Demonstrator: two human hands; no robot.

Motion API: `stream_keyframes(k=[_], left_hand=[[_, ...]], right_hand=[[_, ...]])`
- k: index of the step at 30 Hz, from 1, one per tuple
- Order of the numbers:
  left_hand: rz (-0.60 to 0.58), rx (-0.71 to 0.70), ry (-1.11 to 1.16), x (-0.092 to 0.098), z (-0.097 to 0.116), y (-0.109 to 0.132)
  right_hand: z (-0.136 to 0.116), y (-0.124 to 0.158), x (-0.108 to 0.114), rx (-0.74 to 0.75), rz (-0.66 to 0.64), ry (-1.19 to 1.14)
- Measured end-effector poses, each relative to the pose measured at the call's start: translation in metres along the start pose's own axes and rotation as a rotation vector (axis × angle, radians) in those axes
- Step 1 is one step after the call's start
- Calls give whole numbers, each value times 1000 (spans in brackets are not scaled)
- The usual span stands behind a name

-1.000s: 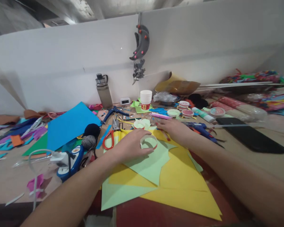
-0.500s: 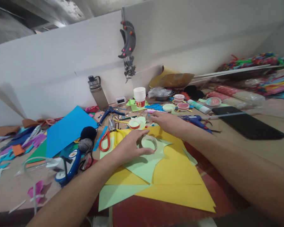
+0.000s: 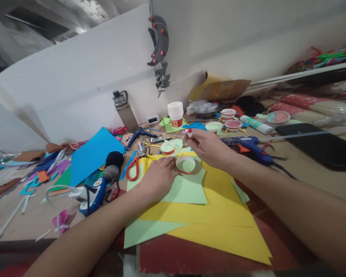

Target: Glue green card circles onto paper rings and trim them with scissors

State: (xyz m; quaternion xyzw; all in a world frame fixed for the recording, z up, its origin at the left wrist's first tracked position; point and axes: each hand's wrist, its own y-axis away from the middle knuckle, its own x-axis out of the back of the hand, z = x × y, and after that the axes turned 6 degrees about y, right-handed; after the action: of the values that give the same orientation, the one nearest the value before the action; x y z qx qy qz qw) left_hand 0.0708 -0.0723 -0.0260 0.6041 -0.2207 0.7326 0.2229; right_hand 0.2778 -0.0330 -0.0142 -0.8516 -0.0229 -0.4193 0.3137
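Observation:
My left hand [image 3: 160, 175] lies on the pale green paper [image 3: 187, 190], its fingers stretched out flat. Close to its fingertips, a low round cup ring [image 3: 186, 165] with a reddish wall stands on that paper. I cannot tell whether the fingers touch the ring. Held up behind the ring, my right hand [image 3: 209, 146] is closed on a slim pen [image 3: 189, 133], whose red and white end points toward me; the rest of it is mostly hidden. Yellow paper [image 3: 225, 209] lies under the green sheet. A second cup ring [image 3: 168, 147] sits just beyond my left hand.
Red-handled scissors [image 3: 133, 169] lie left of my left hand. A blue glue gun [image 3: 255, 148] is beside my right forearm, near a black tablet [image 3: 314, 146]. Stacked paper cups [image 3: 175, 113] and a bottle [image 3: 126, 113] stand at the back.
My right hand has picked up the pen from the table and lifted it. My left hand has moved off the ring and flattened on the green paper, which has turned a little.

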Motion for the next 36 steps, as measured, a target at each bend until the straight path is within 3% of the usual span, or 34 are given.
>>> stream_keyframes(k=[3,6,9,13,16,18,23,36], left_hand=[[-1,59,-83,5,10,3],[22,94,-27,17,12,3],[47,-27,130,23,9,-3],[-1,-103,330,13,6,-12],[70,-133,433,8,8,-13],[92,-168,495,8,10,-11],[20,-200,617,11,16,-2],[-16,-216,613,5,22,6]], right_hand=[[-2,0,0,-46,18,-25],[0,-1,1,-136,43,-107],[1,0,-2,-196,59,-244],[-2,2,-11,-222,135,-423],[-4,3,-16,-205,207,-497],[-5,4,-18,-183,224,-512],[-4,4,-18,-158,206,-501],[-7,7,-17,-173,182,-520]])
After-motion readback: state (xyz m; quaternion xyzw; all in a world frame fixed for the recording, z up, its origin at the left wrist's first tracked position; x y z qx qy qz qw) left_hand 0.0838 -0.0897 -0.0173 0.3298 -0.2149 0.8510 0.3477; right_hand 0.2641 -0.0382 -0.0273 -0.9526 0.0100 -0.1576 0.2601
